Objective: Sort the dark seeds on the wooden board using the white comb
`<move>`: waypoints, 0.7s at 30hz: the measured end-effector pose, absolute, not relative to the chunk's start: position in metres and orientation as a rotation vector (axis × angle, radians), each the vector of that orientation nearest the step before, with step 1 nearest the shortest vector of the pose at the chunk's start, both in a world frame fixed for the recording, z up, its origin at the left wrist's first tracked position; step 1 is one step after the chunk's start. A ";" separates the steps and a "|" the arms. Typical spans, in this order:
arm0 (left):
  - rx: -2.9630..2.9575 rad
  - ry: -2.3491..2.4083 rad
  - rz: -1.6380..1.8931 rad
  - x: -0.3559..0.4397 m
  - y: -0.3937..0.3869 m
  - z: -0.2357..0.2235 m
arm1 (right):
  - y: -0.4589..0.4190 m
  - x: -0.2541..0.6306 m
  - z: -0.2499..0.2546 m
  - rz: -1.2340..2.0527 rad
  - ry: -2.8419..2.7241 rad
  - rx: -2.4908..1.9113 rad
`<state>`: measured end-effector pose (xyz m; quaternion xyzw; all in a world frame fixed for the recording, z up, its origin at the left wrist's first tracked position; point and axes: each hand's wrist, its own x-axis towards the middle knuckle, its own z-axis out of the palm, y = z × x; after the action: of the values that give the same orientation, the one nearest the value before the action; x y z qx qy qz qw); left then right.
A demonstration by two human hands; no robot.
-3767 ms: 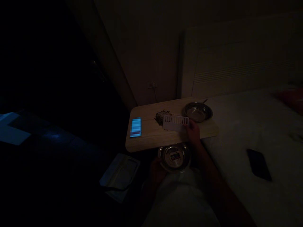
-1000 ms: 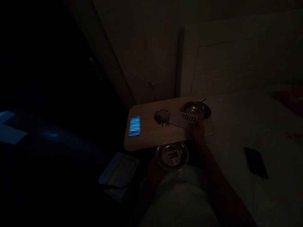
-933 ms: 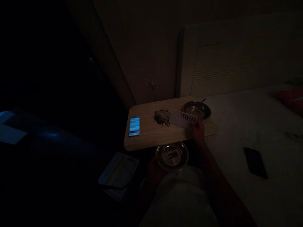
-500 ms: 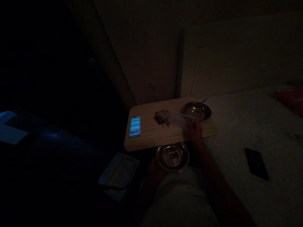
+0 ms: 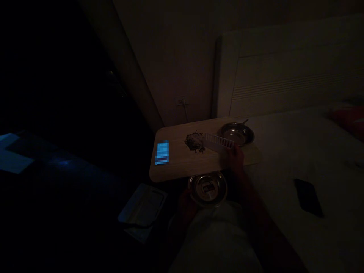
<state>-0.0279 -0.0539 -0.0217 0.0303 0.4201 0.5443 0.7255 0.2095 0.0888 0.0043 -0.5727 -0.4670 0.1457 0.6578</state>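
Note:
In the dim head view my right hand (image 5: 236, 154) is closed around one end of a long pale plastic piece (image 5: 216, 142) with a row of slots along its edge. The far end of that piece touches the right side of a pile of small dark and pale grains (image 5: 195, 141) on the wooden tabletop (image 5: 179, 165). My left hand (image 5: 187, 201) grips the left rim of a shiny metal bowl (image 5: 208, 187), held just below the table's near edge. A dark rectangular label shows on the bowl's bottom, and no grains can be made out inside.
A second metal bowl (image 5: 237, 132) with a handle-like piece at its rim stands at the table's right end. A lit phone (image 5: 162, 152) lies at the left. Beside the table are a bed (image 5: 278, 151) with a dark flat object (image 5: 308, 198) and a pale box-like thing (image 5: 143, 212).
My right hand and the slotted plastic piece have shifted very slightly to the right. The metal bowl in my left hand stays in place.

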 end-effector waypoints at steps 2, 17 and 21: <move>0.058 0.939 1.236 -0.027 -0.054 -0.024 | 0.089 0.210 0.005 0.331 -1.063 -1.303; 0.008 0.902 1.176 -0.025 -0.049 -0.011 | 0.087 0.205 0.011 0.415 -1.069 -1.273; -0.004 0.947 1.183 -0.025 -0.050 -0.013 | 0.085 0.192 0.018 0.449 -1.135 -1.246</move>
<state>-0.0248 -0.0497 -0.0128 -0.0017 0.4294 0.5363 0.7266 0.1916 0.0845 0.0177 -0.5470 -0.4982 0.1969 0.6433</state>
